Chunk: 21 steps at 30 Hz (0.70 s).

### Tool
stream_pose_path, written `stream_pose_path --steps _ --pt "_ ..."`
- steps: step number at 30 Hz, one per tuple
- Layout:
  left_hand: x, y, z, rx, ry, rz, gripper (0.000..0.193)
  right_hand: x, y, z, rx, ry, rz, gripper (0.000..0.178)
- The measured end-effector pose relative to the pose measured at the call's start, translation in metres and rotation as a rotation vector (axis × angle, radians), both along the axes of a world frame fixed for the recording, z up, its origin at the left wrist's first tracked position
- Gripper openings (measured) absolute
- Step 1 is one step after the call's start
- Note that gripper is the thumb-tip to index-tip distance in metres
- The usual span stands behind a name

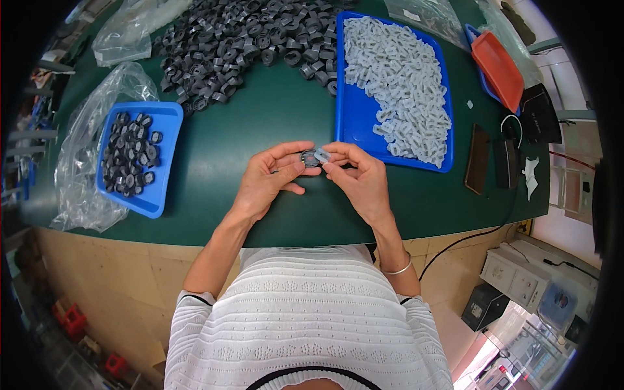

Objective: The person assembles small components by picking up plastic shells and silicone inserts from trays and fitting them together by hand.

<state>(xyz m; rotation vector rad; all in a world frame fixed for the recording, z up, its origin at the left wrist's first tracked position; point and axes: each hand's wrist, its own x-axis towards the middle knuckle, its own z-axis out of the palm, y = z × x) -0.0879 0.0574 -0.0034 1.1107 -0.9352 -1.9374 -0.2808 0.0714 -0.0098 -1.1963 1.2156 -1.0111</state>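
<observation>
Between thumb and fingers, my left hand (266,177) grips a small dark grey plastic housing (308,158). My right hand (361,180) pinches a small pale grey oblong plastic piece (322,155) right against the housing's right side; whether it sits inside or only touches is hidden by the fingertips. Both hands meet over the green table, near its front edge. Many like pale pieces (406,91) lie in the large blue tray (359,123) to the right. A big heap of dark ring-shaped housings (244,39) spreads across the far side of the table.
A smaller blue tray (168,140) with dark parts (133,153) stands at the left, on a clear plastic bag (84,162). At the right lie a brown phone-like slab (477,158), a black box (506,162) with a cable, and a red tray (499,70).
</observation>
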Motion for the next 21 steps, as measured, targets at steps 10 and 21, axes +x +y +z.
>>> stream_pose_path --steps 10,21 --pt "-0.0028 0.005 -0.0024 -0.01 -0.022 0.016 0.036 0.0016 0.0017 -0.0012 -0.006 0.004 -0.052 0.014" --pt "-0.0033 0.0085 -0.008 -0.002 -0.011 0.079 0.034 0.0087 0.003 0.0024 -0.005 0.011 -0.081 0.006"
